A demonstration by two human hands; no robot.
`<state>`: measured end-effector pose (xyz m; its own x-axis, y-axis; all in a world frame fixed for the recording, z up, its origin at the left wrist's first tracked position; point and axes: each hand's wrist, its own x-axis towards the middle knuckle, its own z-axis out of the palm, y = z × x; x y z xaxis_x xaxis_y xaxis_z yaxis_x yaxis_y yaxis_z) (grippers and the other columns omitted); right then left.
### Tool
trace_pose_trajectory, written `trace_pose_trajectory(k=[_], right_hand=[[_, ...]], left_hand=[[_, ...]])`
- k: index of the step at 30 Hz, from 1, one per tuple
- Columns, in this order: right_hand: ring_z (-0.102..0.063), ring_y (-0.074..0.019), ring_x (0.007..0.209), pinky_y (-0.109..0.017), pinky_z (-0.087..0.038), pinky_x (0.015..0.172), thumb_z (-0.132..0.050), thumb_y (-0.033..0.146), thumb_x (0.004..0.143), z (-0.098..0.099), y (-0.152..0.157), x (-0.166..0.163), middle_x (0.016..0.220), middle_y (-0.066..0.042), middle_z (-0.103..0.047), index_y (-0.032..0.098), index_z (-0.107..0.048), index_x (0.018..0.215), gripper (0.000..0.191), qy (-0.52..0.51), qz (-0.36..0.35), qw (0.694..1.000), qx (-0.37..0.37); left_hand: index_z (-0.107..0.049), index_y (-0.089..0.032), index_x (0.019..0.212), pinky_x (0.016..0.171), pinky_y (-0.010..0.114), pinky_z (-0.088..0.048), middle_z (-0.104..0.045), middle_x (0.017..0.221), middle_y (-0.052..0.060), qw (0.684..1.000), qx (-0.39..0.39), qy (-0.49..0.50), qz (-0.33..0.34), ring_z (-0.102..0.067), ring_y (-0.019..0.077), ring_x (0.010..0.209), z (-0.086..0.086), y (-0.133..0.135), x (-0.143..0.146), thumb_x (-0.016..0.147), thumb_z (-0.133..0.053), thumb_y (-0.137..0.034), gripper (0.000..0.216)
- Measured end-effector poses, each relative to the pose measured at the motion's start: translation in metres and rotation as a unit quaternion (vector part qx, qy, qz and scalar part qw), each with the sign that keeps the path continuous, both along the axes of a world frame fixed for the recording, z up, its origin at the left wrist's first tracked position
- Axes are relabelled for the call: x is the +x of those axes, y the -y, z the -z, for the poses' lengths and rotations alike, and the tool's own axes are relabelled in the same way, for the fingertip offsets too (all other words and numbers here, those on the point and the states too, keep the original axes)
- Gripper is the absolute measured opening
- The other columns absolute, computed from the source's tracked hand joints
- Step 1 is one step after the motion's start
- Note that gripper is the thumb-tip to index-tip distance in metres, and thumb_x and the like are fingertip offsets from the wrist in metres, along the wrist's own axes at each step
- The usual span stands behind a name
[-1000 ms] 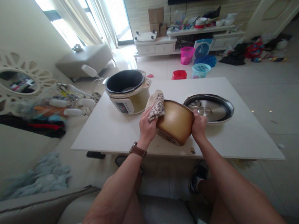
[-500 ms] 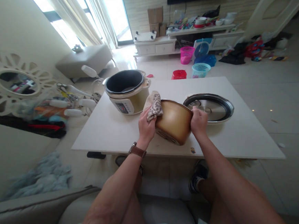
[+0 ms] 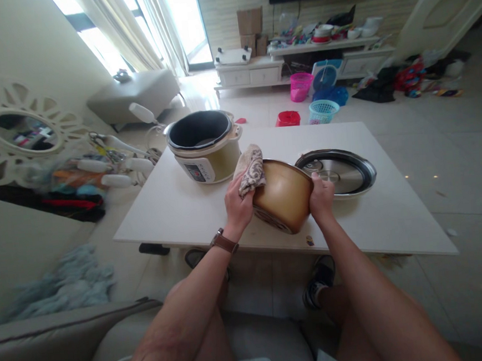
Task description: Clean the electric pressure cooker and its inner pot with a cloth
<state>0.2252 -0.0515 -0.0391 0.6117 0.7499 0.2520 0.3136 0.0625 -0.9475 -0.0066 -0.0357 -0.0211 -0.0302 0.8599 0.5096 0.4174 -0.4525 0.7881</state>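
Note:
Between my hands, a gold inner pot is held tilted over the front of the white table, its base turned toward me. My left hand is closed on a patterned cloth, pressed against the pot's left side by the rim. My right hand grips the pot's right rim. Behind and to the left stands the cooker body, open at the top, its dark inside showing. The round cooker lid lies inner side up beyond my right hand. The pot's inside is hidden.
Past the table's far edge are a red basin, a light blue basket and a pink basket. White lamp arms stand close to the table's left edge. A grey sofa is beneath me.
My left hand and the cloth have shifted slightly right along the pot's rim area, and the pot has moved a little to the right. My right hand keeps its grip.

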Motion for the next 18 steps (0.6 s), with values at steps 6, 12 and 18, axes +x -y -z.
trace_pose_trajectory(k=[6,12,18], right_hand=[[-0.021,-0.0119,0.054,-0.032,-0.017,0.051,-0.051,0.068,0.091,0.009,-0.002,0.004,0.053,0.005,-0.022,0.030,-0.026,0.057,0.056,-0.050,-0.007,0.999,0.014],[-0.027,-0.0134,0.057,-0.030,-0.024,0.053,-0.053,0.067,0.085,0.017,-0.004,0.005,0.055,0.006,-0.025,0.030,-0.030,0.060,0.050,-0.096,0.008,0.995,0.024],[-0.041,-0.0182,0.068,-0.032,-0.034,0.063,-0.052,0.068,0.084,0.027,-0.008,0.009,0.059,0.005,-0.030,0.030,-0.035,0.062,0.047,-0.093,0.046,0.995,-0.008]], left_hand=[[-0.077,-0.020,0.125,0.116,0.045,-0.052,-0.077,0.136,0.010,0.998,-0.043,0.044,-0.019,-0.069,0.0296,0.130,0.001,-0.002,0.002,0.096,-0.062,-0.029,0.034],[-0.081,-0.019,0.109,0.106,0.043,-0.056,-0.083,0.118,0.009,0.980,-0.122,0.145,-0.058,-0.075,0.0294,0.114,0.005,-0.011,0.001,0.093,-0.062,-0.033,0.029],[-0.081,-0.017,0.105,0.105,0.042,-0.057,-0.083,0.116,0.010,0.961,-0.176,0.201,-0.077,-0.075,0.0288,0.113,0.011,-0.019,-0.002,0.091,-0.062,-0.033,0.029]])
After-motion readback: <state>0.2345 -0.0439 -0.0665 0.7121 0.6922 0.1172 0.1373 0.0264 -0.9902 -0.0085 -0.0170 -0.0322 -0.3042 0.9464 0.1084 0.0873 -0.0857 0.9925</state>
